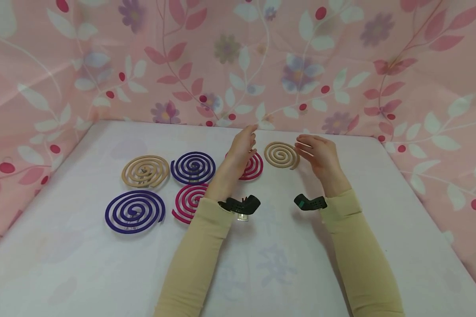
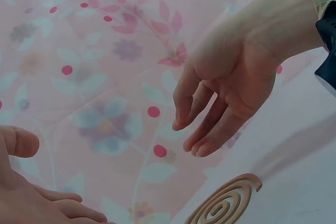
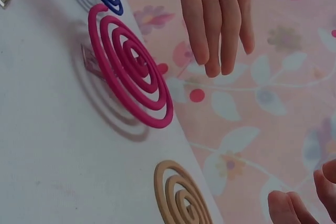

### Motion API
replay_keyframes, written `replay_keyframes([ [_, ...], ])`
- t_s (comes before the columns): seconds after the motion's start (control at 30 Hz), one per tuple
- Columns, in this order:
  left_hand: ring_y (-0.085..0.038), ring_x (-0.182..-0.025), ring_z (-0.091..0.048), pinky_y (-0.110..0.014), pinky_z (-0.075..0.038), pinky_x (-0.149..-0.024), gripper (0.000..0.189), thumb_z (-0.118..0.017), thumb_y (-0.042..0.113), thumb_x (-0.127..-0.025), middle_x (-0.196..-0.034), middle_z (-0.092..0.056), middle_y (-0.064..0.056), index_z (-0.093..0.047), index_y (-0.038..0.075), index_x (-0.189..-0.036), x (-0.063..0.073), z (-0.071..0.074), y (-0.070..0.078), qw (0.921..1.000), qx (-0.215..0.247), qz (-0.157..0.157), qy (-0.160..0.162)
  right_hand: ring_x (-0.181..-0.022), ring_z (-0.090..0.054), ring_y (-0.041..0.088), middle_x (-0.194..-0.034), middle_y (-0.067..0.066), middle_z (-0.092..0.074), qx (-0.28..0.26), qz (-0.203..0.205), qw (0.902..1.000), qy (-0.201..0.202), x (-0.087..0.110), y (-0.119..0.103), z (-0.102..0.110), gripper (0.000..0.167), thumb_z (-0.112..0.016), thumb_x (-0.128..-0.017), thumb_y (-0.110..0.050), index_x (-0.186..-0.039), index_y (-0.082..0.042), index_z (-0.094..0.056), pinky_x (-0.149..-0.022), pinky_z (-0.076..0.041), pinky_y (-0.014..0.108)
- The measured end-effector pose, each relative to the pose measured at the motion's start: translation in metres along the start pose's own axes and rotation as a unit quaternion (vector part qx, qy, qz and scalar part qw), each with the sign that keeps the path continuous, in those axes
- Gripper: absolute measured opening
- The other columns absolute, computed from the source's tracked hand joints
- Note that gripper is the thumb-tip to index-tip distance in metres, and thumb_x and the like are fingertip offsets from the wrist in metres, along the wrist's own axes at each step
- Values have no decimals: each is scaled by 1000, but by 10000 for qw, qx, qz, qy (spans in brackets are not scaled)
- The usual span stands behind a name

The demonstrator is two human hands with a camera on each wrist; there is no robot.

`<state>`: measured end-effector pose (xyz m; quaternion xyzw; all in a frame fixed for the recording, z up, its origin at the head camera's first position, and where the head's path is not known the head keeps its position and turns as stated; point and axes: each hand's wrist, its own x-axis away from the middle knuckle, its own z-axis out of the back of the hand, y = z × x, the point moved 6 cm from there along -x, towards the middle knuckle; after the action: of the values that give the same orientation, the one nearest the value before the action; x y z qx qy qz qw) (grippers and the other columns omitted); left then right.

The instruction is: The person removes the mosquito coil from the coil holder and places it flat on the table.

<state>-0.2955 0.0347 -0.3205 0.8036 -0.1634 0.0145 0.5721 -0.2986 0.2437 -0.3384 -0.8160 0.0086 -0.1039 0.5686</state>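
Observation:
My left hand (image 1: 242, 147) hovers above the back pink mosquito coil (image 1: 255, 166), partly covering it in the head view. Its fingers are extended and hold nothing, as the right wrist view shows. Just right of the tan mosquito coil (image 1: 281, 155) is my right hand (image 1: 319, 154), raised off the table with fingers loosely bent and nothing in them. In the left wrist view that tan coil (image 2: 226, 203) lies below the right hand (image 2: 231, 77). The pink coil (image 3: 131, 66) is propped above the cloth on a small metal stand (image 3: 93, 61).
To the left stand another tan coil (image 1: 144, 171), two purple coils (image 1: 193, 167) (image 1: 135, 211) and a front pink coil (image 1: 188, 202), partly behind my left forearm. A small metal piece (image 1: 243, 217) lies below the left wrist. Floral cloth (image 1: 230, 66) hangs behind the white table (image 1: 277, 281).

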Motion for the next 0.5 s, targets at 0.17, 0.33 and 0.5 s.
replay_keyframes([
  [0.17, -28, -154, -15, -43, -19, -125, 63, -40, 32, -106, -166, -17, -15, -19, 5, -159, 3, 0, 6, 9998, -96, -178, 11, -92, -69, 23, -97, 8, -71, -100, 65, 9997, -202, 5, -2, -11, 14, -61, -97, -4, -106, 6, -66, -89, -58, 31],
  [0.33, -28, -154, -17, -42, -21, -124, 61, -39, 34, -107, -166, -19, -13, -21, 7, -159, 9, 6, 11, 9982, -510, -269, -170, -95, -69, 25, -97, 8, -71, -7, 160, 9993, -328, 9, -1, -21, 14, -61, -97, -5, -105, 5, -66, -94, -56, 34],
  [0.5, -26, -154, -18, -41, -22, -124, 59, -34, 35, -108, -167, -16, -10, -20, 9, -159, 17, 25, 19, 9931, -1028, -414, -380, -94, -69, 24, -97, 8, -71, 83, 196, 9989, -415, 9, 0, -30, 13, -60, -98, -6, -103, 4, -65, -93, -56, 33],
])
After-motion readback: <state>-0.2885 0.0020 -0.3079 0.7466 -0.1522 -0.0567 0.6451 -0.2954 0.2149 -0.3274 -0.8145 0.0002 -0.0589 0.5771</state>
